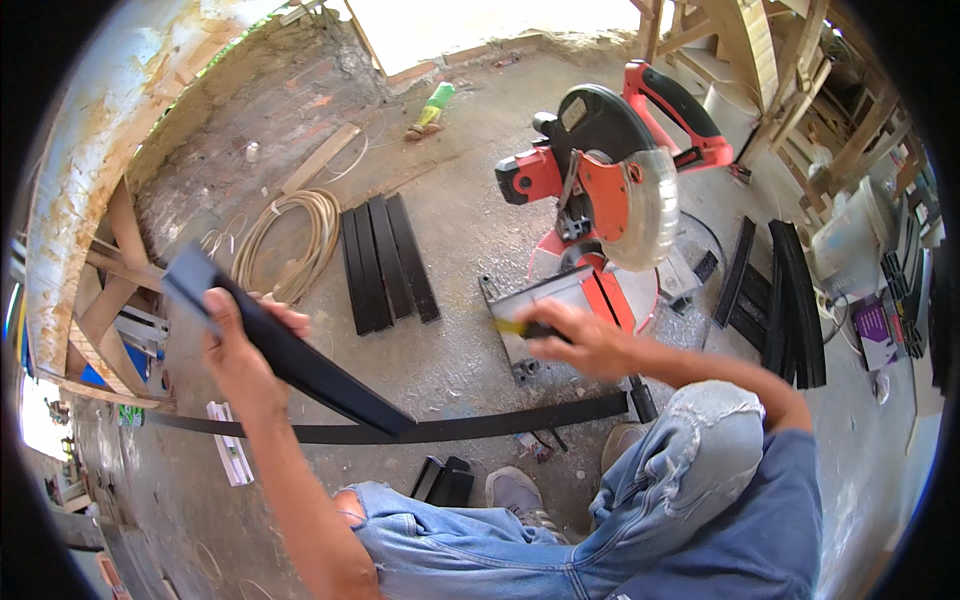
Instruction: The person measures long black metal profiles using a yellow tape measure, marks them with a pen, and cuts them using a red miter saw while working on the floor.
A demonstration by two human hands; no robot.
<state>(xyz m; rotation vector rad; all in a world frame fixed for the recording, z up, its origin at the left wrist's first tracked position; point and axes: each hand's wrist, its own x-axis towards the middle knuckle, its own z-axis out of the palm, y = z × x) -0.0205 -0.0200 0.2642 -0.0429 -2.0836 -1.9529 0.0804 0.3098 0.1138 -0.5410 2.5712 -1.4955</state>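
My left hand [245, 360] is wrapped round a short black metal profile [300, 365], which slants up to the left, its upper end blurred. My right hand [585, 340] is closed round a small black-and-yellow hand tool [538, 330], too blurred to name exactly. That hand hovers over the base of a red-and-black miter saw [615, 200], with the saw's head raised behind it. Across the floor below both hands runs a long black strip [480, 428]. Several cut black profiles [385, 262] lie side by side between my left hand and the saw.
A coiled beige cable [290, 250] lies at the left, near a green bottle-like thing [432, 108] farther off. More black profiles [795, 300] are piled right of the saw, beside a whitish bucket [855, 240] and a purple box [876, 332]. A white profile [230, 445] lies near my left forearm.
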